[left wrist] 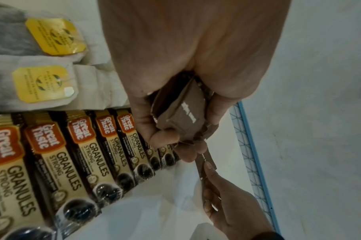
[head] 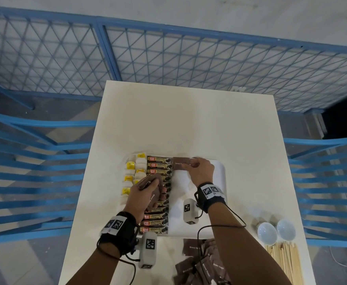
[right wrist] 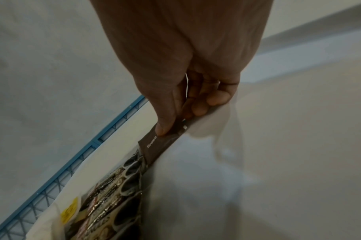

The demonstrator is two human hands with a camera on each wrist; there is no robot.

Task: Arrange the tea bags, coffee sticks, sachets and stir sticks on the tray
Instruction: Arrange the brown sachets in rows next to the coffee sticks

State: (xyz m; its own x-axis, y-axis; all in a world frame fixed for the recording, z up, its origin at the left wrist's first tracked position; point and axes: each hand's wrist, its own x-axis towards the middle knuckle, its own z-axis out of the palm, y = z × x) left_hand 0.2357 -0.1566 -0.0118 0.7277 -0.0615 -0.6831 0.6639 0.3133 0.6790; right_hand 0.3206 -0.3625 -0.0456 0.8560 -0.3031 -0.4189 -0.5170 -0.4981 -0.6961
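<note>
From overhead, the white tray (head: 219, 171) sits on the tabletop (head: 189, 124) with tea bags (head: 130, 165) down its left edge and a column of coffee sticks (head: 158, 167) beside them; loose brown sachets (head: 201, 262), stir sticks (head: 283, 258) and two white bowls (head: 267, 232) wait near the front right (none of these shows in the wrist views). The left wrist camera reveals what the head view blurs: the left hand (left wrist: 185, 91), above the coffee sticks, has its fingers curled round a bunch of sachets (left wrist: 185, 112). The right hand (right wrist: 188, 78), reaching to the tray's far edge, pinches a single brown sachet (right wrist: 159, 146) between thumb and fingers, just beside the top coffee stick.
</note>
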